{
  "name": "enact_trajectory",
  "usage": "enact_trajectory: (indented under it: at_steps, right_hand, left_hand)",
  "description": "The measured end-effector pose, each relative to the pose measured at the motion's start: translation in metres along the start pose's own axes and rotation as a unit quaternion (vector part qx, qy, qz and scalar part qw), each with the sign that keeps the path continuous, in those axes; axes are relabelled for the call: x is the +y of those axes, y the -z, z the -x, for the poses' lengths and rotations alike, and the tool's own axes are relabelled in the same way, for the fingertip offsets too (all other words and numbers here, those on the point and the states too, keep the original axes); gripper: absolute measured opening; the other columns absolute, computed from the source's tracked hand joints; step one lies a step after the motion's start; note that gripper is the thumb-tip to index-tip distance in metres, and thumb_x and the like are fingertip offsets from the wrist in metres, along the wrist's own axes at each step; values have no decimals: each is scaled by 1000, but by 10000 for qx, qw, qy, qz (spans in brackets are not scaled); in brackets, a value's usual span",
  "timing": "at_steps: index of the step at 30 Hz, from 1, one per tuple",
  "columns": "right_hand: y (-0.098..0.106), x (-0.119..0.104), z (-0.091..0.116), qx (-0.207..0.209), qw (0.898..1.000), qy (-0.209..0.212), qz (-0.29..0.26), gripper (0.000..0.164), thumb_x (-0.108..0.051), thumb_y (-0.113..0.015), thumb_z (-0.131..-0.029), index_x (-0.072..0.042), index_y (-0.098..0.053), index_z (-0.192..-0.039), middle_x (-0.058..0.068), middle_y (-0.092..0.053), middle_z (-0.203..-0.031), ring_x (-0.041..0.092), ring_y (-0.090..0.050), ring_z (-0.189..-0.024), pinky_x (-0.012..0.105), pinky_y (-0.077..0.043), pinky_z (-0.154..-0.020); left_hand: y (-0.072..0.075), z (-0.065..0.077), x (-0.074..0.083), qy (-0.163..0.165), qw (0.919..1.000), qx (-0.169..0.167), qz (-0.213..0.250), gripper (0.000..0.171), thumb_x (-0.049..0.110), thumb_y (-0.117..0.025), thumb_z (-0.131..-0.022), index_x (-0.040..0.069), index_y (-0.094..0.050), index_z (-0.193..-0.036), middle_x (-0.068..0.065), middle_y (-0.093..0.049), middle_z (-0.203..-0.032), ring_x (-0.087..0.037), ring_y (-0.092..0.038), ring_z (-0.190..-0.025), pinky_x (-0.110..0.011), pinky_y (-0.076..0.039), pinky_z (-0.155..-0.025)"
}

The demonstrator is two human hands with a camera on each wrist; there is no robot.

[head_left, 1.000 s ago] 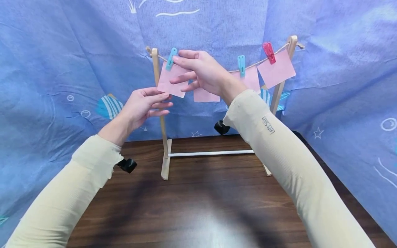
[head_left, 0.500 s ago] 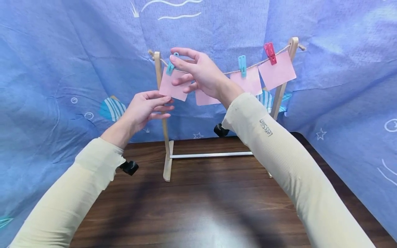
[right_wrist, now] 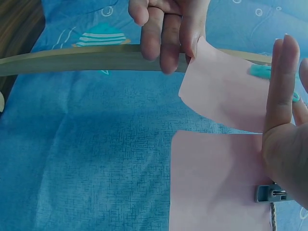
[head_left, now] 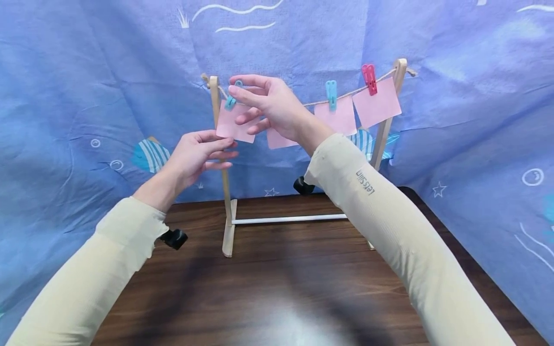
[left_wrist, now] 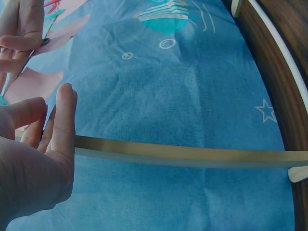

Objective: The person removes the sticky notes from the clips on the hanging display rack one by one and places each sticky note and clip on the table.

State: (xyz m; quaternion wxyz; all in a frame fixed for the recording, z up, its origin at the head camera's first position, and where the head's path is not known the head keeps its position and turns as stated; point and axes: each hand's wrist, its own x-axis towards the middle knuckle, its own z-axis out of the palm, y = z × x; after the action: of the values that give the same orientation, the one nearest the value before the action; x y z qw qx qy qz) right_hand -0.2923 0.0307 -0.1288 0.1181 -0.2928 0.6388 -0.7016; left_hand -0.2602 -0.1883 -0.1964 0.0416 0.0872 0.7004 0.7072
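Paper square (head_left: 229,124), pink and thin, hangs at the left end of a beige twine cord (head_left: 386,75), near the left wooden upright (head_left: 226,187) of a rack. Left hand (head_left: 196,154): thumb and forefinger narrow, pinching the sheet near its lower left corner; other fingers spread apart. Right hand (head_left: 274,105): thumb and forefinger pinch the upper end of a light-blue plastic clothespin (head_left: 231,103) at the sheet's top edge; remaining fingers loose. A second pink sheet (head_left: 278,139) hangs just right, partly behind the right hand. Farther right, a third pink sheet (head_left: 339,117) hangs from another light-blue clothespin (head_left: 331,95), and a tilted fourth pink sheet (head_left: 378,103) from a red clothespin (head_left: 369,79). The rack stands at the far side of a dark wood-grain bench (head_left: 268,278), before a blue sea-patterned cloth (head_left: 108,86).
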Motion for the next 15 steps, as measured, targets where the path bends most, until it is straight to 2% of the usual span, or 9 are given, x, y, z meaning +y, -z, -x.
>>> enact_trajectory:
  at_steps: [6, 15]
  right_hand:
    - [-7, 3, 1, 67, 10000, -48, 35, 48, -24, -71, -98, -18, -55, -143, 2, -61, -138, 29, -73, -79, 40, -63, -64]
    - [-7, -2, 9, 535, 9975, 8, 467, 51, -22, -75, -95, -13, -57, -142, 0, -64, -132, 29, -74, -78, 44, -63, -69]
  left_hand:
    - [5, 3, -2, 16, 10000, 51, -63, 39, 20, -75, -94, 2, -64, -127, -8, -76, -107, -24, -73, -101, -40, -60, -84]
    - [3, 0, 0, -41, 9999, 75, -114, 35, 20, -75, -94, 1, -65, -122, -8, -76, -106, -22, -74, -96, -40, -59, -86]
